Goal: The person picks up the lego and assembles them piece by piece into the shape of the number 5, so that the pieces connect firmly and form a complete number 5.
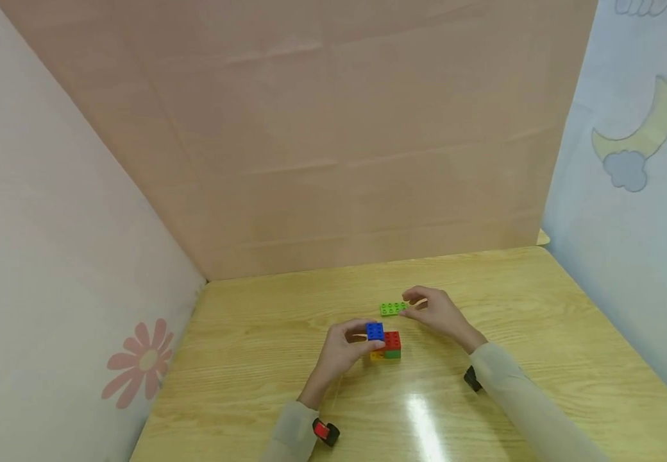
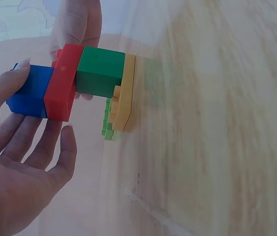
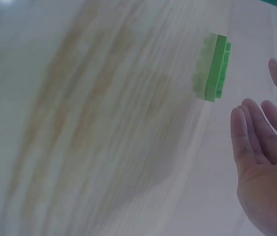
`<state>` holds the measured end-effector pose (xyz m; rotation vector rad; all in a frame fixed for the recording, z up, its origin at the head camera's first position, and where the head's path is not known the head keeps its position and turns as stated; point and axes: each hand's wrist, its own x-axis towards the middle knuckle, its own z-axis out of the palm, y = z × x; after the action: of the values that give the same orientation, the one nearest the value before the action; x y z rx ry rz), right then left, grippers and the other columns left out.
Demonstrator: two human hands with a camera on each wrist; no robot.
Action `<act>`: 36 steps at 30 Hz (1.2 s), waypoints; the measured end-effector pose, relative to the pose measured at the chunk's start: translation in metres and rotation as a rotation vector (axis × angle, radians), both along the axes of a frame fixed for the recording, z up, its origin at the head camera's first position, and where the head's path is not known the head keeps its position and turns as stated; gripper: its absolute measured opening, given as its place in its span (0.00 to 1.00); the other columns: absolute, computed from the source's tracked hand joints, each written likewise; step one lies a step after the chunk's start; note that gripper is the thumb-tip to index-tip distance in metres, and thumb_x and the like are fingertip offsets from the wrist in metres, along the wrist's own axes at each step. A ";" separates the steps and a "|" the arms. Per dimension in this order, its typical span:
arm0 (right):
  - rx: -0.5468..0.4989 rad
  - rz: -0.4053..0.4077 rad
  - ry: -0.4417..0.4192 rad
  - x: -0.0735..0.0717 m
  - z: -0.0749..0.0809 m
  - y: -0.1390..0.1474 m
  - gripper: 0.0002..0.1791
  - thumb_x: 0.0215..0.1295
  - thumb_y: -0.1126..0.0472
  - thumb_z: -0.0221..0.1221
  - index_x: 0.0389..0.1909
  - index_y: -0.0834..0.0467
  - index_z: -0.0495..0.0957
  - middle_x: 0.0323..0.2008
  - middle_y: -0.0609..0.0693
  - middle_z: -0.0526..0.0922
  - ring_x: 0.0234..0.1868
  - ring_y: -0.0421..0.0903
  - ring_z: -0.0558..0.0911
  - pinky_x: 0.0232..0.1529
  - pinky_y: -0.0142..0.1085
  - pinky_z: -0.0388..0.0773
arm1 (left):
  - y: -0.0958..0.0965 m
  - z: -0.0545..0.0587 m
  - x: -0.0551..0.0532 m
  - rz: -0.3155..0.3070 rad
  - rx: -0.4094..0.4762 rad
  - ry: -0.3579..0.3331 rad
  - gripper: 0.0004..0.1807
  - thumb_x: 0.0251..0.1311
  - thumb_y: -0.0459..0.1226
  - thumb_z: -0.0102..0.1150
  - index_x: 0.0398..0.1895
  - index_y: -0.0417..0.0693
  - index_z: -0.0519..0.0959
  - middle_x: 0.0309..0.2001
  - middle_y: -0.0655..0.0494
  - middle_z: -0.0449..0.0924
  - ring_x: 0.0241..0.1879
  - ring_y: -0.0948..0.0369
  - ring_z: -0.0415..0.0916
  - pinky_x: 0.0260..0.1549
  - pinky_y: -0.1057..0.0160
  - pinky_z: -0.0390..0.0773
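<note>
A stack of toy building bricks stands on the table: a flat yellow-orange brick [image 2: 126, 98] at the bottom, a green brick [image 2: 100, 72] over it, then a red brick [image 2: 63, 83], with a blue brick [image 2: 33, 91] on top. My left hand [image 1: 342, 350] pinches the blue brick between thumb and fingers. Behind the stack lies a flat light green brick [image 1: 391, 309], studs up. Just right of it hovers my right hand [image 1: 439, 312], fingers bent loosely and thumb apart. In the right wrist view, a gap shows between this hand and the light green brick.
The wooden table [image 1: 241, 359] meets a brown covered panel [image 1: 333, 160] at the back. A wall with a flower picture [image 1: 147, 360] rises at the left, another with a moon picture [image 1: 639, 131] at the right. Each wrist wears a dark strap device [image 1: 326, 432].
</note>
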<state>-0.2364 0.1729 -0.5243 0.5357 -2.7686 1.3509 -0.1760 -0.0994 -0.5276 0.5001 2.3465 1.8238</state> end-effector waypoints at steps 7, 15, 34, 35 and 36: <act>0.073 0.009 -0.047 -0.011 -0.002 -0.009 0.28 0.69 0.53 0.70 0.65 0.62 0.79 0.63 0.62 0.83 0.58 0.64 0.85 0.57 0.56 0.85 | -0.003 0.001 0.001 0.002 -0.023 -0.003 0.20 0.64 0.48 0.74 0.58 0.58 0.87 0.55 0.57 0.89 0.54 0.53 0.86 0.55 0.63 0.85; 0.165 0.044 -0.075 -0.026 -0.004 -0.012 0.31 0.69 0.53 0.70 0.70 0.58 0.77 0.69 0.60 0.80 0.68 0.67 0.79 0.66 0.63 0.78 | -0.003 0.002 -0.001 0.008 -0.036 0.009 0.19 0.64 0.47 0.74 0.57 0.57 0.87 0.54 0.55 0.89 0.55 0.56 0.85 0.61 0.50 0.85; 0.199 0.079 -0.091 -0.036 -0.012 -0.012 0.28 0.68 0.53 0.71 0.65 0.58 0.81 0.63 0.56 0.85 0.65 0.59 0.81 0.68 0.59 0.77 | 0.002 0.000 -0.002 -0.010 -0.013 -0.027 0.20 0.63 0.49 0.74 0.57 0.61 0.87 0.54 0.60 0.90 0.54 0.57 0.85 0.53 0.68 0.85; 0.198 0.078 -0.094 -0.035 -0.012 -0.011 0.27 0.67 0.54 0.72 0.65 0.58 0.81 0.63 0.56 0.85 0.65 0.59 0.81 0.68 0.59 0.77 | 0.002 0.000 -0.001 -0.009 -0.014 -0.029 0.20 0.63 0.50 0.74 0.57 0.61 0.87 0.54 0.60 0.90 0.54 0.57 0.85 0.53 0.68 0.85; 0.198 0.079 -0.096 -0.036 -0.012 -0.011 0.27 0.67 0.54 0.72 0.64 0.58 0.82 0.63 0.56 0.85 0.65 0.59 0.81 0.68 0.59 0.77 | 0.002 0.000 -0.001 -0.009 -0.014 -0.030 0.20 0.63 0.50 0.74 0.58 0.60 0.87 0.54 0.60 0.89 0.54 0.57 0.85 0.53 0.68 0.84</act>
<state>-0.2719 0.1618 -0.5366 0.6091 -3.0101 1.1519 -0.1773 -0.0973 -0.5275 0.4771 2.3324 1.7966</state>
